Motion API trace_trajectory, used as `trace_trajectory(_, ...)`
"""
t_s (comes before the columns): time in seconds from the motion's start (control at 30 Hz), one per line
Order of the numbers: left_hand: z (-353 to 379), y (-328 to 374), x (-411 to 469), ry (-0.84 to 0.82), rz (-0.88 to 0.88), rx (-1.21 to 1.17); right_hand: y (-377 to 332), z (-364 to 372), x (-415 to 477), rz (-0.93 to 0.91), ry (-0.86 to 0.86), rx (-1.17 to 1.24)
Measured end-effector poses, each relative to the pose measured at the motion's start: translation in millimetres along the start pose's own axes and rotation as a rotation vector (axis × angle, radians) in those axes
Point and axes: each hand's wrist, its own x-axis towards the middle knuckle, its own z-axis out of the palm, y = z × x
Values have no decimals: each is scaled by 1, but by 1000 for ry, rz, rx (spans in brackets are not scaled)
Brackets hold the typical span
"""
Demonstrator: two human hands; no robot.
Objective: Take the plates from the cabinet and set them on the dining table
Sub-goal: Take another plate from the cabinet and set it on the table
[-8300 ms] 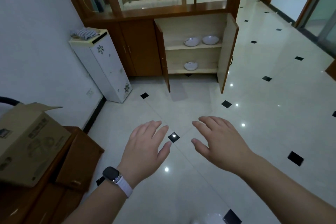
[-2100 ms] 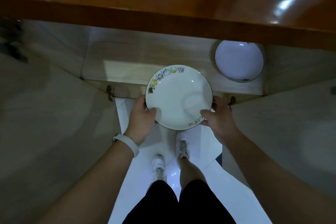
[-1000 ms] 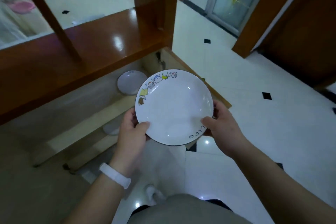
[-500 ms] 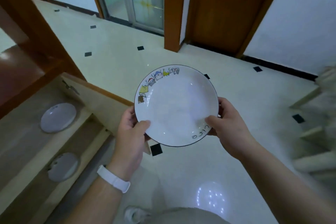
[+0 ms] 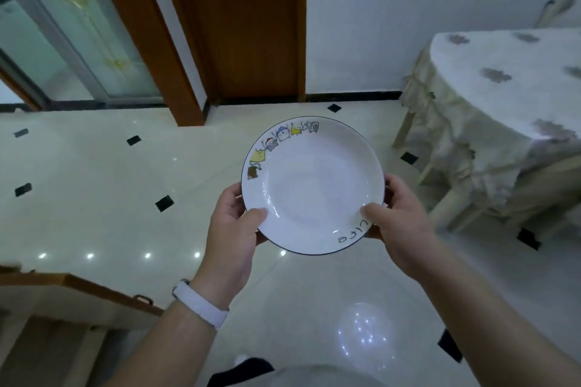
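1. My left hand (image 5: 234, 229) grips the plate (image 5: 312, 185) at its near-left rim: the thumb lies on top of the rim and the fingers curl underneath.
2. My right hand (image 5: 397, 223) grips the near-right rim the same way, with its thumb pressed on the upper face just beside the black lettering and the fingers hidden below.
3. I hold the plate in the air between both hands, over the floor (image 5: 94, 192), and it touches nothing else. It is roughly level, tipped a little toward me.
4. The plate is white with a thin dark edge line. A row of small coloured cartoon figures runs along its far-left rim, and the well is bare.
5. A white wristband (image 5: 201, 303) sits on my left wrist.
6. The dining table (image 5: 503, 97) stands to the right, apart from the plate, under a pale cloth with grey flower patches. Its near-left corner hangs in ruffles, and light wooden legs show beneath.
7. Beyond the plate stand a brown wooden door (image 5: 248, 19) and a white wall. A glass sliding door (image 5: 78, 25) is farther left.
8. At the lower left, the edge of an open cabinet door (image 5: 94, 292) shows; the cabinet's inside is out of view.
9. The glossy, pale floor has small black diamond inlays and reflects ceiling lights.
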Motion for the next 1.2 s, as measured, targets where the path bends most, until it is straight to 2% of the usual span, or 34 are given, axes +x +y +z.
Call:
trace_trajectory(0.47,178,-30,96,-483,-160,77,-12,-128,29,19,564,95)
trace_trajectory(0.83,324,-40,197,-892,-269,108,-43,-184,86,32,965,114)
trace_trajectory(1.2,446,-48,177,-1272,-321,127,-60,-229,60,-36,1324,210)
